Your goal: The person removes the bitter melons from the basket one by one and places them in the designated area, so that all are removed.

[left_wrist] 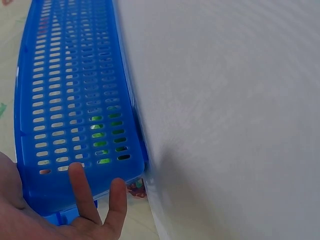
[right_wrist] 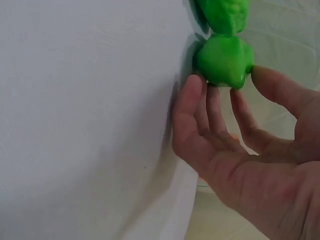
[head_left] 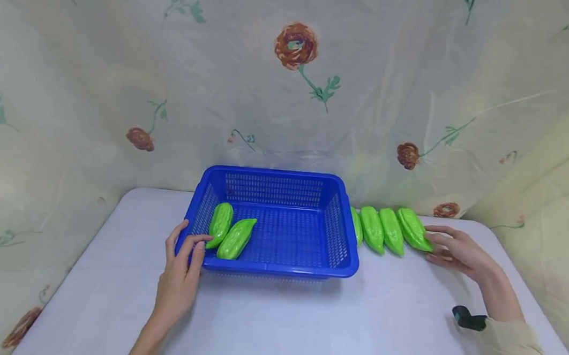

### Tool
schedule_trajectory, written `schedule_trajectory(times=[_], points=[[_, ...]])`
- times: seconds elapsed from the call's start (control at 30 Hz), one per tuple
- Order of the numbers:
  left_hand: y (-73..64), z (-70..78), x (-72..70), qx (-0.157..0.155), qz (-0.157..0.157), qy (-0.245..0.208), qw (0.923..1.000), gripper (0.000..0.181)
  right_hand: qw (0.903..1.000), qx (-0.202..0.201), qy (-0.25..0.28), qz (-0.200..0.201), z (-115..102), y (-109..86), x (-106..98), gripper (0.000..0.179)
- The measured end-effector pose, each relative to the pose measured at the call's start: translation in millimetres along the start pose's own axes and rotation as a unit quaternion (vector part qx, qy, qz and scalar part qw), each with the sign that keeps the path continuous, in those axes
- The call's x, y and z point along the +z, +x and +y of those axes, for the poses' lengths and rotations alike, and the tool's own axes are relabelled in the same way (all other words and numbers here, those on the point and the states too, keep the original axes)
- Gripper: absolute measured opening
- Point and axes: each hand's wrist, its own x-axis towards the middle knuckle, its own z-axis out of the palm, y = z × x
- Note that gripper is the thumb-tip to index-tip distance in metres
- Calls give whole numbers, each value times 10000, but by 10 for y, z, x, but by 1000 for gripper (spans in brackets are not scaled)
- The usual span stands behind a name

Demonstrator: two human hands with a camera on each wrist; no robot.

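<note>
A blue plastic basket [head_left: 280,267] with slotted walls stands on the table, two glossy green bitter melons lying in its left part, one bitter melon [head_left: 221,222] behind the other bitter melon [head_left: 236,239]. My left hand [head_left: 179,279] holds the basket's front left corner, a fingertip over the rim by the melons; in the left wrist view two of its fingers [left_wrist: 84,192] point up along the slotted wall. To the basket's right, my right hand [head_left: 459,252] has its thumb and fingertips around the near end of the rightmost bitter melon [head_left: 413,229], also seen as a green melon [right_wrist: 222,60] in the right wrist view.
Left of that melon, more bitter melons [head_left: 372,230] lie in a row, the last partly hidden by the basket's right wall. A white cloth [head_left: 281,322] covers the table. Behind it hangs a flowered curtain [head_left: 366,96]. A black strap end [head_left: 469,319] sticks out at the right wrist.
</note>
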Motion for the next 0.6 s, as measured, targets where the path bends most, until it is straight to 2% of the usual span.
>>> schedule_trajectory(times=[0.2, 0.43, 0.5, 0.6], points=[[26, 13, -1, 53, 6, -30, 10000, 39, 9989, -26, -448, 98, -96, 16, -64, 78], [-1, 10, -27, -26, -25, 44, 10000, 38, 9996, 0, -268, 47, -150, 41, -30, 76], [-6, 11, -22, -35, -52, 44, 10000, 38, 9993, -65, -328, 148, -146, 44, -11, 75], [-12, 13, -9, -39, -60, 48, 10000, 38, 9956, -375, -707, 496, -148, 49, 31, 71]])
